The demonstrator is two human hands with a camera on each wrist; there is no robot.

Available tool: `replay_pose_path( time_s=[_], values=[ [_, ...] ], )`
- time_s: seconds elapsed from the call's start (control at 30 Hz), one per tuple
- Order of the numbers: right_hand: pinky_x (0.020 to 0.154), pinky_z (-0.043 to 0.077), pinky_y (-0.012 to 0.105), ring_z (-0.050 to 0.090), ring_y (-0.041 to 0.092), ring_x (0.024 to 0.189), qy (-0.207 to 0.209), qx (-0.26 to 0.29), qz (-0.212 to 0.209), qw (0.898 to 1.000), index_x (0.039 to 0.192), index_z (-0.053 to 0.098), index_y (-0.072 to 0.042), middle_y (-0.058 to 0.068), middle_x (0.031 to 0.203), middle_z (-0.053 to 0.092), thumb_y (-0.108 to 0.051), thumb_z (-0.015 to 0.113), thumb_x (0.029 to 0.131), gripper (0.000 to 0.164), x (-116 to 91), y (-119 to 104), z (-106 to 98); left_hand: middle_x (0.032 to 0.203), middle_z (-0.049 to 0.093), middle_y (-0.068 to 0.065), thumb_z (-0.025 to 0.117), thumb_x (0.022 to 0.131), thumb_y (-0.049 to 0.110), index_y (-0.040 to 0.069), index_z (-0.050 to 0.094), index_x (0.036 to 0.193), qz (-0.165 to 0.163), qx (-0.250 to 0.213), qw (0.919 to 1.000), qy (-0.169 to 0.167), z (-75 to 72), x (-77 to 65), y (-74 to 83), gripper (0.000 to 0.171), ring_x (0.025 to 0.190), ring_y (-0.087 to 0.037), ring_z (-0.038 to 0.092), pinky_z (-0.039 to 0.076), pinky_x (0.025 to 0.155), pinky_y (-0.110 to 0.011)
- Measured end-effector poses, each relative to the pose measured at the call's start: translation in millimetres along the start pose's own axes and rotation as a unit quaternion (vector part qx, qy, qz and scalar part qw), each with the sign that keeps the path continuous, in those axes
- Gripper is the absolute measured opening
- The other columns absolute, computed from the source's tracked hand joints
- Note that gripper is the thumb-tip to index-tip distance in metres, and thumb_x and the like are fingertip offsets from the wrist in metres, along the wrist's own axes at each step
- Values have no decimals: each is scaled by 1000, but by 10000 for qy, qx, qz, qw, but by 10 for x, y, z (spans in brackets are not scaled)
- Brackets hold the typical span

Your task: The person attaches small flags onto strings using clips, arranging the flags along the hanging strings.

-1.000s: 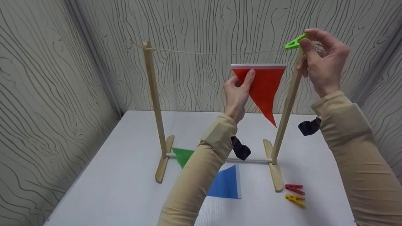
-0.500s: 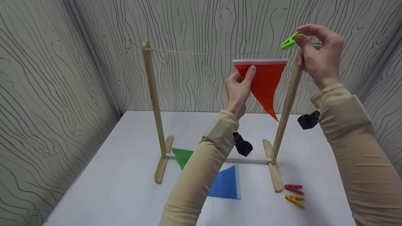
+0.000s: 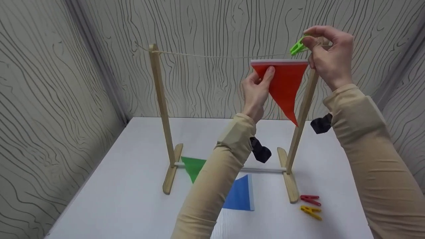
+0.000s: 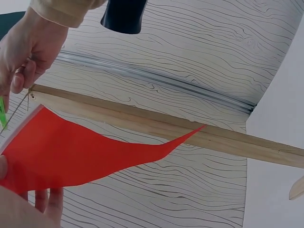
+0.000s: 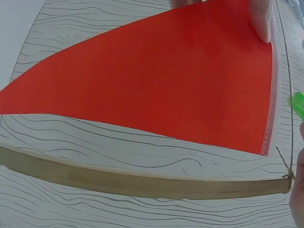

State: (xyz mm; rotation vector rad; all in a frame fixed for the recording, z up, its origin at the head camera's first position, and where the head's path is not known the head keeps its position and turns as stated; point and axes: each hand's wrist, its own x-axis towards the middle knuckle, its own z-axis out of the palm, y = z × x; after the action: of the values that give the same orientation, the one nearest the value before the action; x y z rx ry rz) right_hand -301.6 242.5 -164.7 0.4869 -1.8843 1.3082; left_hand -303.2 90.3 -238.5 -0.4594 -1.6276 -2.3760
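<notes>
My left hand (image 3: pixel 257 93) pinches a red triangular pennant (image 3: pixel 287 81) near its white top band, thumb in front and fingers behind. The pennant's point hangs down beside the right wooden post (image 3: pixel 303 109). Just above the band runs a thin string (image 3: pixel 212 56) tied between two posts. Up at the string's right end, my right hand (image 3: pixel 333 54) pinches a green clothespin (image 3: pixel 297 46) by its handle end, its tip close to the string. In the right wrist view the pennant's band (image 5: pixel 274 104) lies alongside the string, slightly apart from it.
A left wooden post (image 3: pixel 161 103) carries the string's other end. On the white table (image 3: pixel 116 166) lie a green pennant (image 3: pixel 193 166) and a blue pennant (image 3: pixel 240 194), both partly behind my left arm. Red (image 3: pixel 310 199) and yellow (image 3: pixel 311 211) clothespins lie at the right foot.
My left hand has raised the red pennant and carried it slightly right, up to just below the string. My right hand has moved left with the green clothespin, tilting its tip further down.
</notes>
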Motion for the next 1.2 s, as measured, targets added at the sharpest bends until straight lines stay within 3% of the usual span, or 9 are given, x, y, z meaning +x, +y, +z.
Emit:
replay_pose_path(
  time_s=[0.27,0.47,0.57,0.77,1.2],
  values=[
    [46,37,11,45,-2,46,-113,-464,67,9988,102,75,-10,-15,88,66,-18,72,92,13,37,-48,47,110,74,-19,64,99,20,2,69,118,-23,-13,10000,85,30,20,4,27,87,-8,68,54,87,-22],
    [48,41,10,60,-6,60,-99,-740,119,9971,99,77,-16,-17,89,69,-23,73,90,12,63,-53,65,108,75,-15,66,98,22,4,71,116,-152,52,9996,252,69,35,8,26,87,-7,67,52,86,-22],
    [57,45,8,64,-8,75,-128,-959,45,9953,102,77,-14,-16,92,69,-22,71,92,14,57,-43,74,107,75,-14,66,98,23,5,71,117,-191,78,9994,292,77,31,15,26,87,-7,67,52,87,-24],
    [71,47,8,61,-9,84,-194,-1240,-128,9920,105,76,-6,-24,91,65,-20,69,95,18,38,-35,98,108,74,-14,65,99,23,4,71,117,-214,-12,9995,225,92,30,27,27,88,-7,66,52,86,-22],
    [79,50,5,62,-8,87,-374,-1182,-412,9914,106,75,1,-10,94,68,-14,66,97,20,15,-44,114,111,73,-13,65,99,22,4,70,120,-274,-267,9992,126,125,27,46,28,90,-8,66,53,85,-22]
  ],
)
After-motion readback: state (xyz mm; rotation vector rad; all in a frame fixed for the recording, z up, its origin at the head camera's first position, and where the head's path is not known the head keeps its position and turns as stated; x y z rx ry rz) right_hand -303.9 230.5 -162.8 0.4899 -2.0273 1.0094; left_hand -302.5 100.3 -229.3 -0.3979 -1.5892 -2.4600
